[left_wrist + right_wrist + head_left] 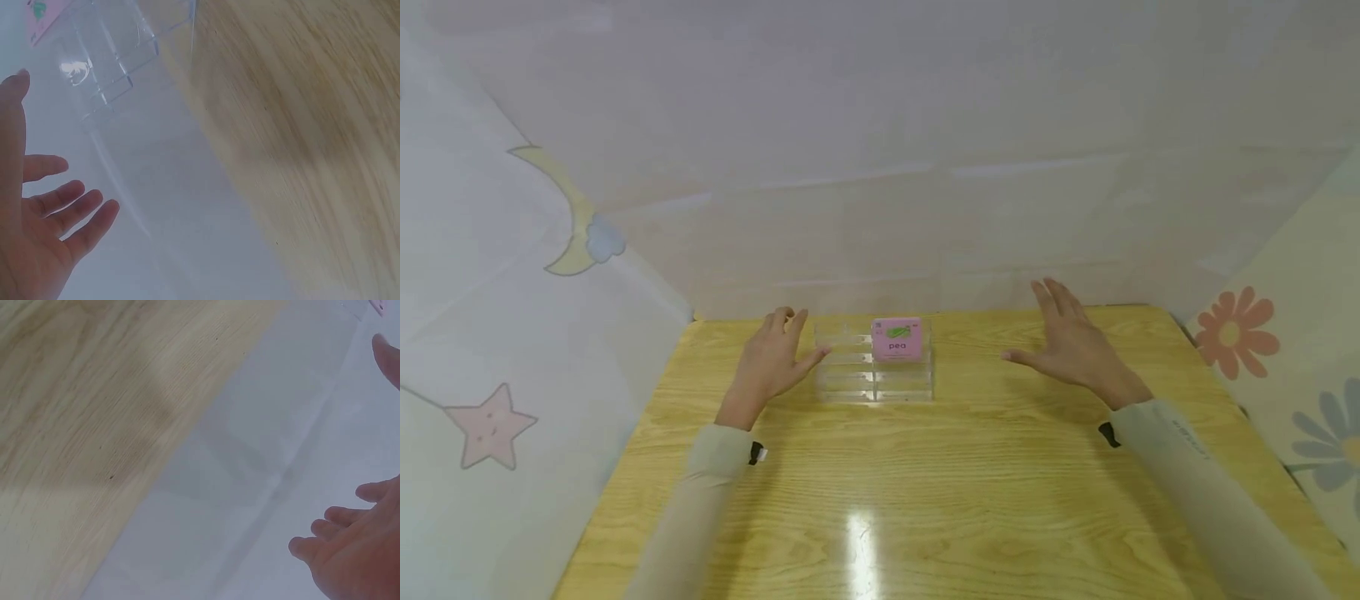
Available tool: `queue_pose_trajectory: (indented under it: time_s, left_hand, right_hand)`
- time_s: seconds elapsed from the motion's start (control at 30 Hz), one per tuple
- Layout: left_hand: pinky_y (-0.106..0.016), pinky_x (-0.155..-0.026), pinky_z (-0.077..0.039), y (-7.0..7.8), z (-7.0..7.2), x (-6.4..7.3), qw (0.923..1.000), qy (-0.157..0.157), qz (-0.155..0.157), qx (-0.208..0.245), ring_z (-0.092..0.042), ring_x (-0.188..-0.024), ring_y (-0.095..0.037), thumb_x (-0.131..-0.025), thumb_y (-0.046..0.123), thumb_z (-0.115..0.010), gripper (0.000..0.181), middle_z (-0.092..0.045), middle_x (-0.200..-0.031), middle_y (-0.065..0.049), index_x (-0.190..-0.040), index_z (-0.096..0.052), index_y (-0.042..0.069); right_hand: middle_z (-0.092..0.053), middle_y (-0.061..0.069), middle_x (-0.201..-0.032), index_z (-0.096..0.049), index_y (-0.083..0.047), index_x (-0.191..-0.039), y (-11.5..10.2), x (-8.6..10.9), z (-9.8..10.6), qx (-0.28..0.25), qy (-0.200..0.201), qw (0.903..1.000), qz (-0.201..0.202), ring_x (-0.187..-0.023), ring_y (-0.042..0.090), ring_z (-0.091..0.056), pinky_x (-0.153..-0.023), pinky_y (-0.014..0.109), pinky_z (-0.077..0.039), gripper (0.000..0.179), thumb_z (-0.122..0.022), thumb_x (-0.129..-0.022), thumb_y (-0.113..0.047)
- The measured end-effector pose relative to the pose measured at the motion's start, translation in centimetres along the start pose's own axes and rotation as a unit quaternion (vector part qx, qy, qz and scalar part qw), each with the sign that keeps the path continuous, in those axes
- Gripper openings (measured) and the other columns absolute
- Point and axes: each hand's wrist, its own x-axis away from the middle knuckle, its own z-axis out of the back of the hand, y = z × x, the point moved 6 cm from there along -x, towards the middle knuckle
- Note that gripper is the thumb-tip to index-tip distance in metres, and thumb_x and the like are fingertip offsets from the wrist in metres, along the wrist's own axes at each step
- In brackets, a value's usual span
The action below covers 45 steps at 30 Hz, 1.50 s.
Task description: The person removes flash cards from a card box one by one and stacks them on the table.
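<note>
A clear plastic rack (844, 385) with several tiers in two columns stands near the back of the wooden table. In its right column, toward the top, sits a pink card (897, 339) printed with a green pod and the word "pea". My left hand (772, 357) is just left of the rack, fingers spread and holding nothing; in the head view its thumb tip overlaps the rack's edge, and contact cannot be told. Farther off, to the right of the rack, my right hand (1075, 346) is held with fingers extended and thumb apart, gripping nothing.
The wooden table (820, 483) runs back to a pale fabric wall (880, 233). Side walls carry a moon (576, 225) and star (492, 427) on the left and flowers (1236, 332) on the right. Both sleeves have dark bands near the wrists.
</note>
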Motion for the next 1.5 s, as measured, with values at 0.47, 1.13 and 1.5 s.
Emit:
queue_pose_trajectory:
  time_s: [0.47, 1.13, 1.5]
  left_hand:
    - [-0.060, -0.112, -0.052, 1.3, -0.3, -0.8, 1.0000, -0.007, -0.005, -0.005, -0.050, -0.143, -0.044, -0.101, 0.067, -0.053, 0.082, -0.050, -0.153, -0.025, -0.151, -0.047, 0.003]
    - [-0.055, -0.120, -0.047, 3.2, -1.5, -1.3, 0.9992, -0.030, -0.023, -0.012, -0.049, -0.148, -0.041, -0.103, 0.065, -0.053, 0.083, -0.050, -0.157, -0.023, -0.158, -0.043, 0.004]
    - [-0.054, -0.121, -0.046, 4.1, -2.4, -1.6, 0.9985, -0.048, -0.024, -0.012, -0.048, -0.149, -0.040, -0.103, 0.064, -0.052, 0.083, -0.048, -0.159, -0.022, -0.159, -0.042, 0.004]
  right_hand:
    - [-0.001, 0.021, -0.178, 0.005, -0.015, -0.171, -2.7, -0.9, -1.6, 0.003, -0.008, 0.9994, 0.033, -0.160, 0.053, -0.013, -0.109, 0.079, -0.040, 0.123, -0.066, -0.090, -0.075]
    - [-0.022, 0.016, -0.175, -0.025, -0.012, -0.168, -7.8, -2.6, -3.1, -0.029, 0.002, 0.9981, 0.055, -0.159, 0.045, -0.028, -0.113, 0.070, -0.046, 0.120, -0.070, -0.080, -0.082]
    - [-0.027, 0.019, -0.173, -0.027, -0.005, -0.166, -11.5, -3.5, -4.7, -0.004, -0.003, 0.9939, 0.111, -0.157, 0.044, -0.034, -0.107, 0.064, -0.054, 0.113, -0.072, -0.087, -0.071]
